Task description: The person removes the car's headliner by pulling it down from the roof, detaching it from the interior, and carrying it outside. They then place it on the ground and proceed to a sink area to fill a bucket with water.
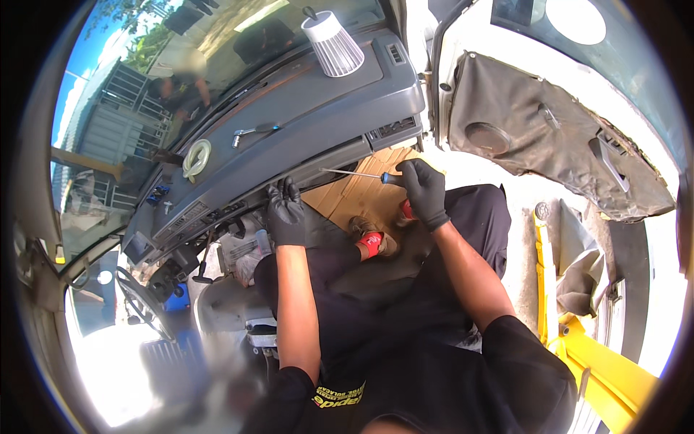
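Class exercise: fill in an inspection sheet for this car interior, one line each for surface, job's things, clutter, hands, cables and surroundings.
Surface: grey dashboard, dusty, lower edge partly dismantled.
Job's things: screwdriver with a dark handle, shaft pointing at the dashboard's underside.
Clutter: ratchet wrench, coiled white hose and white ribbed lamp on the dashboard.
Hands: both black-gloved; left hand grips the dashboard's lower edge, right hand holds the screwdriver.
Cables: loose wiring under the dashboard.
Surroundings: open door with worn door panel, cardboard on the floor, steering wheel.
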Available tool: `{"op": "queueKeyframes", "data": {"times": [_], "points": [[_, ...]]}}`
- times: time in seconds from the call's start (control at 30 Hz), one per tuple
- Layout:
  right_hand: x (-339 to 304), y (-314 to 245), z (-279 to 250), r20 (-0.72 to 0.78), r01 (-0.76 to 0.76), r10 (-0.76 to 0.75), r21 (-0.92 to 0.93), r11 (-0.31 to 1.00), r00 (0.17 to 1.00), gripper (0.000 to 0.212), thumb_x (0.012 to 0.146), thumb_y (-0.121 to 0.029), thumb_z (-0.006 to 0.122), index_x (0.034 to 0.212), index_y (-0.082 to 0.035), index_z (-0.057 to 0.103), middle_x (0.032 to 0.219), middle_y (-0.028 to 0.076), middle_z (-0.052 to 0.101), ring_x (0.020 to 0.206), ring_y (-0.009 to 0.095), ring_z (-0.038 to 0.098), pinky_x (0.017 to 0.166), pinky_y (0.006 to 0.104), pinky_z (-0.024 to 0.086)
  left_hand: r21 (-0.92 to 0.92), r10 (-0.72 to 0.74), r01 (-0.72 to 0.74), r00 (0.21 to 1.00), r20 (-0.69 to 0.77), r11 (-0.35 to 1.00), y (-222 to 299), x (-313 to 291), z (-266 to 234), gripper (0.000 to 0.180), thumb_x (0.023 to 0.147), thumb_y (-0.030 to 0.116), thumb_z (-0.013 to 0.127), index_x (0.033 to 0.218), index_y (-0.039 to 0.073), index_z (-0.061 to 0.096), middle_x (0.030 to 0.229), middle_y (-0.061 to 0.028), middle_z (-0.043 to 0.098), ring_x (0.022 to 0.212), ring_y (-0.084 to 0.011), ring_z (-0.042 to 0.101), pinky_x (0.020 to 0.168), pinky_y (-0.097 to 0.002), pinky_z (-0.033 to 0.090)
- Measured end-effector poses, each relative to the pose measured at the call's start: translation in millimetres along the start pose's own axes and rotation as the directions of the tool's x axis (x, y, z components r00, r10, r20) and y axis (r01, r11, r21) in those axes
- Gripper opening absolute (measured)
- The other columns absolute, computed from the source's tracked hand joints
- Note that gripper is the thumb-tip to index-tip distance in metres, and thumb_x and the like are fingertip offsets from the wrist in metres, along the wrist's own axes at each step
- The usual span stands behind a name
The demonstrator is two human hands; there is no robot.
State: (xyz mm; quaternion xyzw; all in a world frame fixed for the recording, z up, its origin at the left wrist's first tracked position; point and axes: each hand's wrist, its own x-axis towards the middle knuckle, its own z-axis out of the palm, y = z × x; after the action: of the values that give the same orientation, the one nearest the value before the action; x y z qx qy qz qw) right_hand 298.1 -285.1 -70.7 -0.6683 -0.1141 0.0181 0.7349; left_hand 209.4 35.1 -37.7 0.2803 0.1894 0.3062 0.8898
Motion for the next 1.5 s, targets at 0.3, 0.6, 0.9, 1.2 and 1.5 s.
{"op": "queueKeyframes", "data": {"times": [0.3,0.6,0.9,1.2,1.5], "points": [[1.3,-21.1,-8.6,0.148,0.070,-0.053,-0.106,0.992,0.988,0.035,0.099,-0.032,0.062,0.088,0.000,0.073,0.074,0.015,0.071,0.067,0.025,0.070,0.066,0.0403,0.052,0.251,-0.032,0.012,0.997,0.076,0.968,-12.7,-8.1,24.3,0.037,0.106,0.030,0.059,0.131,0.002,0.061,0.123,-0.0136,0.071,0.110,-0.0246,0.069,0.095,-0.0364,0.057],[-16.1,-75.5,-82.3,0.002,0.004,-0.004,-0.248,0.969,1.000,0.036,0.096,-0.037,0.060,0.082,-0.006,0.071,0.075,0.012,0.072,0.069,0.033,0.068,0.067,0.0456,0.051,0.731,-0.460,0.161,0.858,0.228,0.663,-46.8,-130.6,64.5,0.059,0.109,0.053,0.049,0.123,-0.002,0.065,0.090,-0.0142,0.071,0.061,-0.0157,0.060,0.049,-0.0266,0.047],[-121.4,-110.8,-200.6,-0.295,-0.100,-0.065,-0.509,0.855,0.953,0.030,0.101,-0.032,0.064,0.101,-0.004,0.074,0.081,0.013,0.074,0.073,0.026,0.072,0.070,0.0411,0.054,0.944,-0.824,-0.055,0.473,0.312,0.326,-103.9,-194.5,154.0,0.037,0.108,0.029,0.061,0.125,-0.004,0.065,0.080,-0.0033,0.064,0.064,-0.0060,0.053,0.059,-0.0203,0.041],[-340.2,52.2,-335.6,-0.838,-0.862,0.244,-0.419,0.285,0.488,0.039,0.099,-0.044,0.060,0.102,-0.008,0.075,0.104,0.020,0.076,0.095,0.042,0.072,0.085,0.0525,0.056,0.836,-0.743,-0.350,0.395,0.541,0.423,-115.6,-204.7,188.2,0.031,0.110,0.024,0.057,0.120,-0.004,0.066,0.086,-0.0066,0.071,0.068,-0.0071,0.059,0.064,-0.0221,0.047],[-439.6,105.5,-276.0,-0.862,-0.947,0.421,-0.321,-0.023,0.282,0.054,0.107,-0.047,0.037,0.105,-0.009,0.076,0.112,0.017,0.076,0.109,0.040,0.069,0.100,0.0532,0.047,0.891,-0.727,0.110,0.625,0.282,0.441,-108.6,-181.0,105.9,0.031,0.109,0.024,0.058,0.119,-0.004,0.066,0.095,-0.0134,0.076,0.070,-0.0153,0.067,0.067,-0.0277,0.054]]}}
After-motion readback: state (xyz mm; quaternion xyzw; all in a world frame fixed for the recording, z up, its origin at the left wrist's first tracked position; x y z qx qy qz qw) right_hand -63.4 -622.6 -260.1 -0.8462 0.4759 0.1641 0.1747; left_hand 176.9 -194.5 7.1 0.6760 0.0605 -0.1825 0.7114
